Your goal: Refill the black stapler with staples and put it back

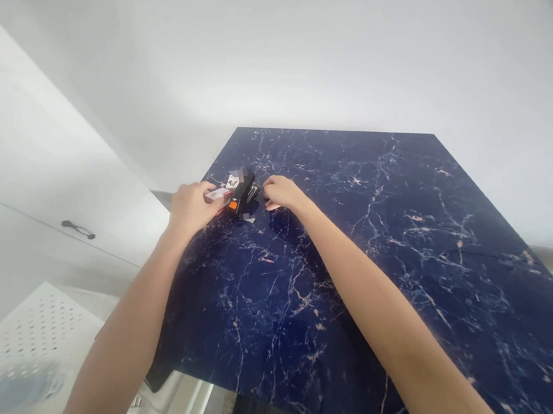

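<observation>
A slip of the white card (217,193) could be caused by its thin edge being pinched only at the fingertips, and the black device with an orange end (243,193) could be knocked toward the nearby far-left edge of the blue marble-patterned desk (363,257). The left hand (190,207) is curled, with the card grasped beside the device's orange end. The right hand (282,191) is half closed just beside the device; whether it is touching cannot be told. A small white scrap (248,218) is lying just below the device.
</observation>
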The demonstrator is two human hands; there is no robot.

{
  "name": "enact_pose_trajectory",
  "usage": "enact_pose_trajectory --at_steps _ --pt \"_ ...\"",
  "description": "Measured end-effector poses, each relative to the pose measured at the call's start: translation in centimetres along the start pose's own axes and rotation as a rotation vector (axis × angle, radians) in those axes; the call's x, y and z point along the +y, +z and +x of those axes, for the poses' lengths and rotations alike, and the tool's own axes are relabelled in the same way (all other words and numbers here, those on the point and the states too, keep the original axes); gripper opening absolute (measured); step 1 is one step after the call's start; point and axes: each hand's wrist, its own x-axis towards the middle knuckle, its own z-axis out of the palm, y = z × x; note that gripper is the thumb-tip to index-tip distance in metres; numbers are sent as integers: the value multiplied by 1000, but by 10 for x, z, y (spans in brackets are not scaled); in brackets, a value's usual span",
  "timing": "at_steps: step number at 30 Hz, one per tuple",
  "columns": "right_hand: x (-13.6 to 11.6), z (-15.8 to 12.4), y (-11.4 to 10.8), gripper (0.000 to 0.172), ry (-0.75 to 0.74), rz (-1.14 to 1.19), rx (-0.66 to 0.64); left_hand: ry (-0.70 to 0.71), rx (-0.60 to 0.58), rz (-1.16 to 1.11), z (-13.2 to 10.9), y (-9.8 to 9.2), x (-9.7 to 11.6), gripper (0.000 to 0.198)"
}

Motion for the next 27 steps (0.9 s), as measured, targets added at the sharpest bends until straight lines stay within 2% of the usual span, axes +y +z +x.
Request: enact_pose_trajectory --at_steps 4,7,11,15,19,22,25,27 --pt "5 -1 6 20 -4 90 -7 38 216 76 -6 2 30 30" --pt "9 0 5 22 -18 155 -7 146 262 100 -15 11 49 21" --pt "11 0 3 21 -46 186 -14 256 227 76 -20 26 59 15" --pt "9 -2 3 28 -49 223 -13 329 177 19 -20 34 60 14" --pt "5 -7 1 29 -30 325 -61 269 227 22 -22 26 64 18" --pt "-1 -12 2 25 -15 417 -118 244 215 45 -25 19 67 21" --pt "-10 -17 9 15 -4 479 -149 273 123 61 -28 17 68 22" --pt "-17 -21 13 15 21 511 -181 320 33 69 -29 16 69 22"
